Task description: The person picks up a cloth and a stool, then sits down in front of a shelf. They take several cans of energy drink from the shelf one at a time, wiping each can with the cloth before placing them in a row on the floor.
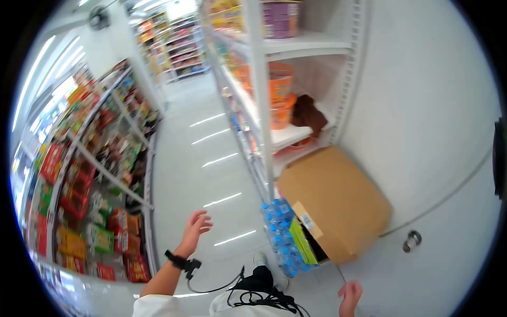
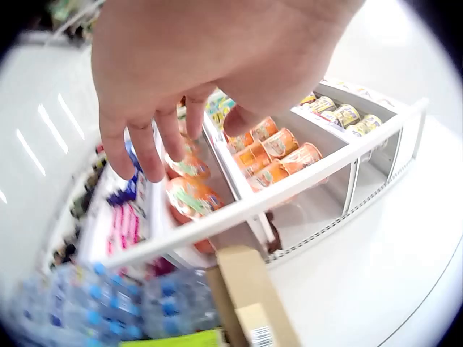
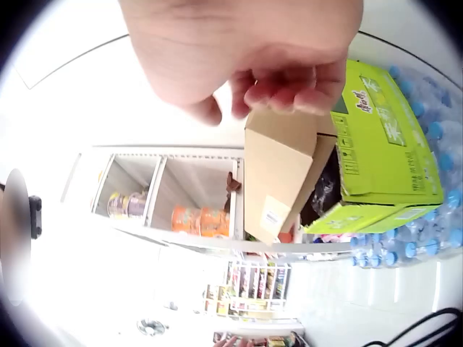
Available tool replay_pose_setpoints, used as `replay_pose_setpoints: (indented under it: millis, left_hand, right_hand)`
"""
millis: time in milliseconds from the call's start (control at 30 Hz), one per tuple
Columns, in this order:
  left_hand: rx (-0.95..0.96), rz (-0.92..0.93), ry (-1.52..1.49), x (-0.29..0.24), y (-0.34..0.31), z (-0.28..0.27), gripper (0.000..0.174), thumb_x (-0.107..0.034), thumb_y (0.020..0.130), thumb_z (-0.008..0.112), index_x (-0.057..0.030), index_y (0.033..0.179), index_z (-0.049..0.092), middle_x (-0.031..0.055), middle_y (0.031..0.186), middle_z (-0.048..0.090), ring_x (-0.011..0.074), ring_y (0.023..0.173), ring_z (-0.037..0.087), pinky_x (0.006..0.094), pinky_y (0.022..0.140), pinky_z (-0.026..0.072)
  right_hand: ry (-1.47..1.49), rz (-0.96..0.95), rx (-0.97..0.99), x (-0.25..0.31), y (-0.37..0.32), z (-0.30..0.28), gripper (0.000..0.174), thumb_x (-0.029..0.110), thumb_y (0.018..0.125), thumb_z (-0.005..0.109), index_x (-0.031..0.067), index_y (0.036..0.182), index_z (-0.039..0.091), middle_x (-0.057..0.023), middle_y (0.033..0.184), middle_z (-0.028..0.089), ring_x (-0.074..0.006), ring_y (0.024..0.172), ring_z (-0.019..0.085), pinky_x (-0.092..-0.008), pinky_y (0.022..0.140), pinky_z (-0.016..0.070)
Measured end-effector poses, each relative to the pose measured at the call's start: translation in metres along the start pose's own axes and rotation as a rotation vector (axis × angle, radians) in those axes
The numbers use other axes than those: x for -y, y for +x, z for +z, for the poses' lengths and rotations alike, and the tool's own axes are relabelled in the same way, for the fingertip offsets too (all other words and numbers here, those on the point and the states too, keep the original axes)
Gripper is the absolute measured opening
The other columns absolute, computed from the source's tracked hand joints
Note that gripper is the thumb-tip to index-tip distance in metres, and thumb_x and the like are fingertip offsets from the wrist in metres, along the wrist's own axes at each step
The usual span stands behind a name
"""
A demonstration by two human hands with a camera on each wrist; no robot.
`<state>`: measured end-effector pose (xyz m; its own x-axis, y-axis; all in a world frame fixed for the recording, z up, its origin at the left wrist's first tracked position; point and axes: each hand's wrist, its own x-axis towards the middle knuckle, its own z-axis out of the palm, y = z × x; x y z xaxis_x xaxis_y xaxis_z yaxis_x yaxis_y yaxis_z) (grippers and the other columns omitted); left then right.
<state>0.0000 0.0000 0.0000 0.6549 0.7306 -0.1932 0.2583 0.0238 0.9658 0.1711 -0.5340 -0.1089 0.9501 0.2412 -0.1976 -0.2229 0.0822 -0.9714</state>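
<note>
My left hand (image 1: 195,231) hangs over the aisle floor with loosely bent fingers and nothing in them. In the left wrist view, it overlaps shelves of orange instant noodle tubs (image 2: 192,199). Low on the right of the head view is my right hand (image 1: 349,297), empty, its fingers lightly curled. Nearest to it is a brown cardboard box (image 1: 335,203), whose flap leans over an open green carton (image 1: 302,241). The right wrist view shows dark plastic film (image 3: 329,181) inside the carton. Beside it stand packs of blue-capped water bottles (image 1: 280,232).
A white shelf unit (image 1: 306,45) rises behind the box, with orange tubs (image 1: 280,87) and a crumpled brown thing (image 1: 310,116) on it. A white door (image 1: 449,248) with a round knob (image 1: 412,241) is at the right. Snack racks (image 1: 100,190) line the aisle's left side.
</note>
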Motion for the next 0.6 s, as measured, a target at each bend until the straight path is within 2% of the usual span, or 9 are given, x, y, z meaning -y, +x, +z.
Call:
replay_pose_setpoints:
  millis: [67, 100, 167, 300, 333, 367, 400, 533, 600]
  left_hand:
    - [-0.093, 0.048, 0.243, 0.016, -0.065, -0.048, 0.031, -0.018, 0.095, 0.062, -0.0046, 0.121, 0.057, 0.0066, 0.108, 0.063, 0.0181, 0.096, 0.061, 0.0315, 0.082, 0.0486]
    - [-0.153, 0.193, 0.423, 0.06, -0.039, -0.022, 0.03, -0.017, 0.092, 0.066, -0.0032, 0.118, 0.06, 0.0092, 0.105, 0.064, 0.0201, 0.095, 0.061, 0.033, 0.082, 0.0489]
    - [-0.013, 0.224, 0.715, 0.079, -0.109, -0.057, 0.03, -0.018, 0.089, 0.068, -0.0023, 0.113, 0.064, 0.0128, 0.1, 0.066, 0.0257, 0.092, 0.062, 0.0363, 0.084, 0.0498]
    - [0.05, -0.208, 0.298, 0.16, -0.214, -0.071, 0.024, -0.017, 0.094, 0.065, -0.0009, 0.112, 0.064, 0.0048, 0.089, 0.068, 0.0128, 0.074, 0.064, 0.0277, 0.069, 0.052]
    - [-0.004, -0.08, 0.302, 0.216, -0.227, -0.032, 0.022, -0.015, 0.095, 0.063, -0.001, 0.111, 0.064, 0.005, 0.088, 0.068, 0.0134, 0.077, 0.065, 0.0281, 0.072, 0.0528]
    - [-0.054, -0.237, 0.224, 0.24, -0.237, -0.04, 0.021, -0.015, 0.095, 0.062, 0.0009, 0.11, 0.063, 0.0073, 0.092, 0.068, 0.0149, 0.084, 0.066, 0.0294, 0.075, 0.0545]
    - [0.005, -0.384, 0.284, 0.204, -0.269, -0.082, 0.034, -0.023, 0.098, 0.059, -0.0012, 0.124, 0.061, 0.0159, 0.116, 0.066, 0.0246, 0.1, 0.062, 0.0364, 0.089, 0.0491]
    - [-0.113, -0.281, 0.104, 0.235, -0.257, -0.113, 0.035, -0.022, 0.099, 0.058, 0.002, 0.124, 0.059, 0.0133, 0.11, 0.065, 0.0206, 0.094, 0.064, 0.034, 0.079, 0.0513]
    - [-0.207, -0.296, 0.009, 0.21, -0.259, -0.144, 0.036, -0.024, 0.1, 0.057, 0.0015, 0.125, 0.058, 0.0118, 0.109, 0.065, 0.0209, 0.095, 0.064, 0.0352, 0.081, 0.0519]
  right_hand:
    - [-0.131, 0.117, 0.13, 0.007, -0.039, 0.001, 0.013, 0.018, 0.093, 0.064, 0.007, 0.087, 0.065, -0.0062, 0.073, 0.065, -0.0212, 0.065, 0.062, -0.0325, 0.059, 0.0478]
    - [-0.426, 0.009, 0.275, 0.024, 0.032, 0.017, 0.012, 0.017, 0.091, 0.066, 0.0047, 0.089, 0.067, -0.0078, 0.076, 0.067, -0.02, 0.066, 0.061, -0.0311, 0.061, 0.0478]
    - [-0.666, -0.054, 0.49, 0.043, 0.002, 0.058, 0.014, 0.015, 0.089, 0.067, 0.0011, 0.089, 0.068, -0.0109, 0.076, 0.067, -0.017, 0.066, 0.059, -0.0309, 0.062, 0.0468]
    - [-0.717, -0.421, 0.74, 0.11, -0.001, 0.166, 0.015, 0.015, 0.09, 0.066, 0.0006, 0.084, 0.065, -0.0116, 0.071, 0.062, -0.021, 0.063, 0.06, -0.0339, 0.059, 0.046]
    - [-0.808, -0.685, 0.749, 0.142, 0.02, 0.189, 0.009, 0.011, 0.088, 0.068, 0.0026, 0.087, 0.065, -0.007, 0.072, 0.063, -0.0177, 0.066, 0.062, -0.031, 0.059, 0.0482]
    - [-0.795, -0.72, 0.739, 0.152, 0.017, 0.209, 0.009, 0.01, 0.086, 0.069, 0.0015, 0.086, 0.065, -0.0072, 0.072, 0.063, -0.0164, 0.067, 0.062, -0.0305, 0.06, 0.0489]
    - [-0.731, -0.711, 0.762, 0.16, 0.003, 0.229, 0.01, 0.008, 0.084, 0.07, 0.0004, 0.086, 0.065, -0.0074, 0.072, 0.063, -0.015, 0.067, 0.061, -0.03, 0.061, 0.0496]
    - [-0.414, -0.61, 0.341, 0.273, 0.007, 0.287, 0.021, 0.01, 0.089, 0.066, 0.0004, 0.107, 0.06, -0.0051, 0.095, 0.062, -0.0175, 0.079, 0.063, -0.0336, 0.072, 0.0519]
    - [-0.032, -0.599, 0.403, 0.295, 0.013, 0.314, 0.027, 0.012, 0.091, 0.063, 0.0013, 0.114, 0.056, -0.0059, 0.098, 0.059, -0.0166, 0.082, 0.061, -0.0321, 0.074, 0.0518]
